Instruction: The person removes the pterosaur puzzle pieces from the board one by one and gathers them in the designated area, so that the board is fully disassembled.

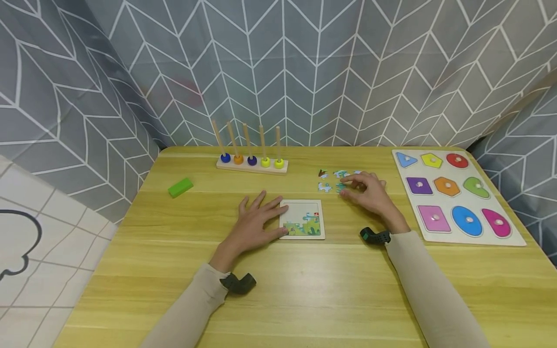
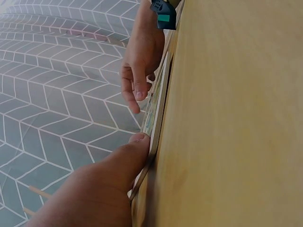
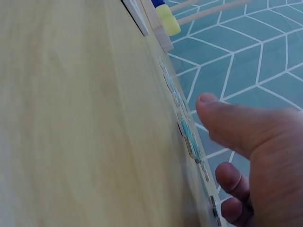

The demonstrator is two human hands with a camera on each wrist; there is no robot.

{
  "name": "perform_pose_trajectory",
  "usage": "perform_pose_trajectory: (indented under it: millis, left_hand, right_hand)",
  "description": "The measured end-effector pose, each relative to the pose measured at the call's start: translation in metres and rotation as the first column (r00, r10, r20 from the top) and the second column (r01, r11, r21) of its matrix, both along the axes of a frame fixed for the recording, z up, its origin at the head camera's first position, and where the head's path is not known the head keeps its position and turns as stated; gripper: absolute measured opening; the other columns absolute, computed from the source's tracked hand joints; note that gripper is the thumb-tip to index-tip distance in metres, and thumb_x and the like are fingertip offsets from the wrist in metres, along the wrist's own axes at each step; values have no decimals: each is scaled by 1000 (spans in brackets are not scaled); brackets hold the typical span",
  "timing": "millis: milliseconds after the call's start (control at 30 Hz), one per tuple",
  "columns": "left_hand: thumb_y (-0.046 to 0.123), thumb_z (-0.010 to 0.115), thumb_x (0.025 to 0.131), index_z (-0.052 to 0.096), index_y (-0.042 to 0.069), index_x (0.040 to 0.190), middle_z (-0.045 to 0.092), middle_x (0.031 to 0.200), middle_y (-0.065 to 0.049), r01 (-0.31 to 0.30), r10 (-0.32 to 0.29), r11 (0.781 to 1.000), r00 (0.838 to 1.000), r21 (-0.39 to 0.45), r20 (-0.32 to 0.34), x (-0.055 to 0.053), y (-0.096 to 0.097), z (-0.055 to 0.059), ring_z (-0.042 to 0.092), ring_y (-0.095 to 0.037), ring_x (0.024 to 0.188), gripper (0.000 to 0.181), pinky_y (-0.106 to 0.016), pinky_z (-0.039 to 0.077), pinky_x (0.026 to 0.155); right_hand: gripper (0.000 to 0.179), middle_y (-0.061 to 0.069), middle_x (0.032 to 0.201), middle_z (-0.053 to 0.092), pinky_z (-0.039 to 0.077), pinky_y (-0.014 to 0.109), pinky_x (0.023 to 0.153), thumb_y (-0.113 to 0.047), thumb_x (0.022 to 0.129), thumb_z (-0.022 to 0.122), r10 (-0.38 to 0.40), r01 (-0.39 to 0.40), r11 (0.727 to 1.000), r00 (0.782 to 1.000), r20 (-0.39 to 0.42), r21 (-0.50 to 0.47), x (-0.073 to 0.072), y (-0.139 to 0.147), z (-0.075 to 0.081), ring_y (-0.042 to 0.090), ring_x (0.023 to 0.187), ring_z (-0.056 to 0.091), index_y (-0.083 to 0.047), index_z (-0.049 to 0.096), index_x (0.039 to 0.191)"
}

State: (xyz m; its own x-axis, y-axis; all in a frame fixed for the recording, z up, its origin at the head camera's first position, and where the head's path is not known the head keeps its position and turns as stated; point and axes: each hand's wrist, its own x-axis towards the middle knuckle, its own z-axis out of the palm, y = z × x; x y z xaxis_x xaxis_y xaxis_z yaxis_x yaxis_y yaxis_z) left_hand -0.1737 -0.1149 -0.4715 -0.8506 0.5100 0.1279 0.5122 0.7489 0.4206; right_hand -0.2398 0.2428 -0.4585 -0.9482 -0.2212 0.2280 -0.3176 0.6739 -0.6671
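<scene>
A small square jigsaw tray (image 1: 296, 211) lies at the middle of the table, with joined green pieces (image 1: 310, 227) along its lower and right part. My left hand (image 1: 254, 224) rests over its left side, fingers spread; the left wrist view shows the thumb (image 2: 135, 149) on the tray's edge. My right hand (image 1: 370, 194) hovers by several loose jigsaw pieces (image 1: 324, 187) beyond the tray. In the right wrist view, its thumb (image 3: 232, 118) and bent fingers stand apart above a teal piece (image 3: 190, 139), with nothing between them.
Behind the tray stands a wooden peg stand (image 1: 248, 166) with coloured rings. A green block (image 1: 180, 187) lies at the left. On the right is a knobbed shape board (image 1: 439, 208). A patterned grey curtain (image 1: 304, 72) hangs along the table's far edge.
</scene>
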Motion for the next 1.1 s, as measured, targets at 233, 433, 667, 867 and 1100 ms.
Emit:
perform_pose_trajectory:
  millis: [233,433,667,867,1100]
  left_hand:
    - [60,62,94,51,32,150,36,165,10,1,-1,1000,1000,4,-12,1,0,0,14,-35,159,64,-69,0,120]
    - [59,62,94,51,31,151,36,165,8,5,-5,1000,1000,7,-13,1,0,0,14,-36,159,64,-70,0,119]
    - [61,60,94,50,33,151,35,165,10,0,0,1000,1000,-11,2,0,1,1,13,-35,160,64,-69,-1,120]
    - [60,60,95,50,33,151,35,166,10,-1,1,1000,1000,-16,0,1,2,1,13,-35,160,63,-69,-1,120]
    - [59,60,95,51,32,150,36,165,8,3,-3,1000,1000,-6,-9,1,1,2,14,-36,159,63,-71,0,119]
  right_hand:
    - [33,10,96,65,18,43,84,-20,88,81,125,-126,992,992,-13,-5,5,-15,5,23,97,46,-13,74,120]
    - [36,8,97,68,25,41,85,-15,83,85,275,-275,961,961,-19,0,11,-34,8,23,91,48,-12,76,118]
    - [30,-4,100,71,21,41,85,-24,81,88,372,-375,925,927,56,60,21,-54,12,18,96,46,-22,79,110]
    - [27,-8,95,68,24,41,87,-27,80,88,432,-442,892,896,105,100,27,-64,14,16,91,45,-25,81,106]
    - [27,-9,92,65,23,41,83,-28,79,89,446,-457,881,888,109,123,29,-66,14,15,89,43,-26,80,105]
